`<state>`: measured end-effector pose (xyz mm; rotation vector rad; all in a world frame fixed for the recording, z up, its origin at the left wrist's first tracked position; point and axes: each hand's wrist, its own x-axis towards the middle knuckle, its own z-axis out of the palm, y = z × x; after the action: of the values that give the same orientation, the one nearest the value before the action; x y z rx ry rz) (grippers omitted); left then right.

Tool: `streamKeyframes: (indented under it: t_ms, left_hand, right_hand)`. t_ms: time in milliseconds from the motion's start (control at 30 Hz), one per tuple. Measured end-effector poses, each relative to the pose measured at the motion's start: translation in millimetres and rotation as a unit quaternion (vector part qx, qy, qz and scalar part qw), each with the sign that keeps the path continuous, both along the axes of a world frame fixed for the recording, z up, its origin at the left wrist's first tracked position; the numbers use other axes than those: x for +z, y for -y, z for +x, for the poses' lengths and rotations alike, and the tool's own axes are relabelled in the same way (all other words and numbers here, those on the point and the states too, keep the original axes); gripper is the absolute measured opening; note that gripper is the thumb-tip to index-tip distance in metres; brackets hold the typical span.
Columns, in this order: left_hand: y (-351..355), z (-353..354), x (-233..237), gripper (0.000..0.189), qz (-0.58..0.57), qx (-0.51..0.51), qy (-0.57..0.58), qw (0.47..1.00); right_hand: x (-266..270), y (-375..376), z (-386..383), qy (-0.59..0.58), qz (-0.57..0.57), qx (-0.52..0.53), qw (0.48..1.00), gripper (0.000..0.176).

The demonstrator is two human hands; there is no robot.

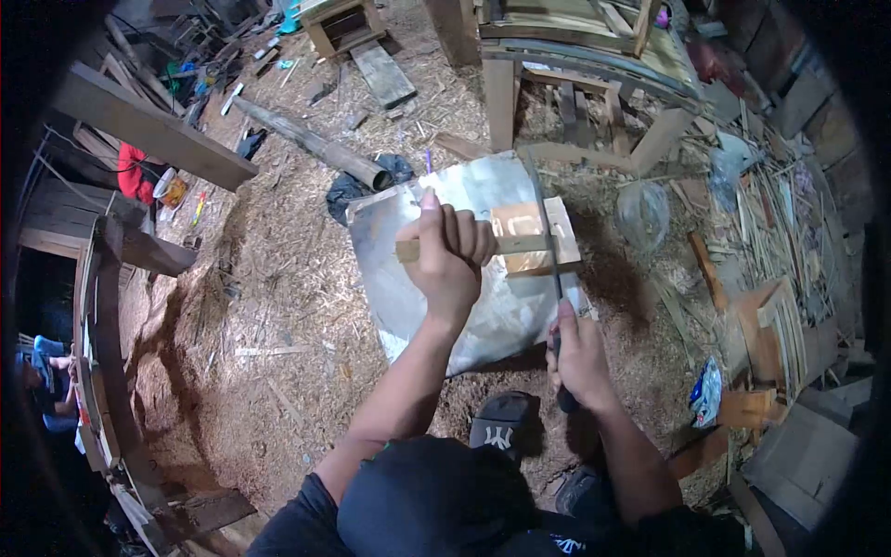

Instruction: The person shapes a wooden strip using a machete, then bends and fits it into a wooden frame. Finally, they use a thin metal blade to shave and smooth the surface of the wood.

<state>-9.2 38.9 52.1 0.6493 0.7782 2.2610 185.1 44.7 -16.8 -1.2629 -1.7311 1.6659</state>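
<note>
My left hand point(444, 243) is wrapped around a narrow wooden stick point(520, 244) that lies crosswise over a pale wooden block point(541, 264). In my right hand point(582, 357) is the dark handle of a long-bladed tool point(554, 278), its narrow blade pointing away from me. The blade passes right at the stick's right end, over the block; seen nearly edge-on, its kind is unclear. Block and stick rest on a grey, smudged, sheet-topped work surface point(399, 306) set low in front of my feet.
Wood shavings cover the ground point(278, 371). A long pipe-like piece point(320, 148) points toward the work surface beside a black plastic bag point(348, 200). Wooden frames point(575, 65) stand behind; a clear plastic bag point(642, 215) and scrap strips lie right. Another person's limbs point(60, 381) show at far left.
</note>
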Motion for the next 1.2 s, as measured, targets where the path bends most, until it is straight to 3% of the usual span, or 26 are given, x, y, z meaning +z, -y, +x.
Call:
streamKeyframes:
  t_ms: [67,133,233,267,300,333,367,400,467,500,567,600,667,700,733,800,833,933,967,1000,1067,1100,1133,1167,1200]
  left_hand:
    - [2.3,0.7,0.8,0.056,-0.014,-0.007,-0.005,1.0]
    - [-1.0,-1.0,1.5,0.056,-0.011,-0.014,-0.015,1.0]
    - [-0.1,0.1,0.2,0.056,-0.009,-0.006,-0.008,1.0]
    - [0.6,0.6,-0.3,0.056,-0.004,-0.003,-0.009,1.0]
    - [0.0,1.4,-2.1,0.055,0.0,-0.012,0.011,1.0]
    - [-0.2,6.0,4.5,0.055,-0.023,0.005,-0.017,1.0]
    - [0.7,3.3,-0.6,0.055,-0.016,-0.015,0.007,1.0]
    - [0.3,-1.1,-6.2,0.055,-0.008,-0.034,0.027,0.999]
    - [1.1,3.0,2.9,0.055,-0.029,0.0,-0.022,0.999]
    - [4.2,2.9,-0.3,0.054,-0.034,-0.008,-0.003,0.999]
    - [-0.5,0.6,-0.4,0.054,-0.024,-0.015,0.011,1.0]
    - [0.9,1.9,-0.6,0.054,-0.021,-0.014,0.002,1.0]
    - [0.5,3.0,-0.4,0.054,-0.016,-0.016,-0.007,1.0]
    - [0.4,4.3,0.1,0.053,-0.025,-0.008,-0.009,1.0]
    - [-0.7,5.8,1.6,0.053,-0.03,-0.001,-0.01,1.0]
    - [0.4,3.3,-0.1,0.053,-0.018,-0.012,-0.015,1.0]
    - [-0.8,0.4,-0.7,0.052,0.0,-0.034,0.008,0.999]
    - [0.6,1.9,1.2,0.052,-0.043,-0.012,0.035,0.998]
    - [1.0,-1.0,-0.9,0.053,-0.02,-0.032,0.009,0.999]
    - [3.0,-0.2,-2.0,0.053,-0.023,-0.031,0.01,0.999]
    - [3.1,1.5,-1.6,0.053,-0.021,-0.018,-0.004,1.0]
    - [2.9,2.9,-0.3,0.053,-0.022,-0.02,-0.004,1.0]
    - [3.1,4.5,2.0,0.053,-0.029,-0.014,-0.009,0.999]
    - [2.4,5.6,4.9,0.053,-0.035,-0.01,-0.016,0.999]
    - [-0.7,5.7,7.0,0.053,-0.027,-0.012,-0.017,0.999]
  right_hand:
    - [29.9,2.9,1.9,-0.013,-0.096,-0.002,0.995,0.068]
    - [51.0,6.1,0.9,-0.061,-0.083,-0.02,0.994,0.067]
    - [51.1,21.2,2.8,-0.348,-0.062,-0.127,0.927,0.065]
    - [17.1,21.0,1.9,-0.344,-0.062,-0.132,0.928,0.065]
    - [-28.3,17.6,4.2,-0.204,-0.031,-0.053,0.977,0.059]
    - [-49.2,10.1,9.8,-0.056,0.003,0.025,0.998,0.056]
    - [-32.6,8.8,3.7,-0.018,0.051,-0.006,0.999,0.059]
    - [-33.1,8.9,6.0,-0.028,-0.016,-0.001,0.999,0.06]
    - [14.8,10.7,2.0,-0.044,-0.141,-0.011,0.989,0.06]
    - [31.0,15.1,6.2,-0.039,-0.153,-0.012,0.987,0.06]
    - [52.2,5.8,5.7,-0.152,0.002,-0.002,0.988,0.061]
    - [52.0,10.4,4.1,-0.15,-0.001,-0.002,0.989,0.061]
    - [51.4,20.5,0.0,-0.316,0.044,-0.069,0.945,0.059]
    - [16.1,14.0,2.3,-0.221,0.181,-0.03,0.958,0.056]
    - [-14.6,11.9,5.2,-0.219,0.184,-0.031,0.958,0.056]
    - [-51.3,5.6,8.7,0.019,0.034,0.019,0.999,0.055]
    - [-24.4,7.2,5.3,-0.008,-0.076,-0.002,0.997,0.057]
    - [43.6,6.6,4.0,-0.075,-0.118,-0.033,0.99,0.061]
    - [46.4,5.1,6.7,-0.146,-0.055,-0.027,0.987,0.057]
    - [53.3,8.3,7.8,-0.145,-0.059,-0.026,0.987,0.057]
    - [67.0,14.1,6.4,-0.319,-0.051,-0.068,0.944,0.055]
    - [43.0,21.1,2.7,-0.362,-0.065,-0.094,0.925,0.055]
    - [5.1,12.1,3.9,-0.205,0.112,-0.036,0.972,0.06]
    - [-28.7,8.9,6.5,-0.096,0.055,-0.011,0.994,0.058]
    - [-24.7,2.5,1.3,0.014,0.002,0.013,1.0,0.057]
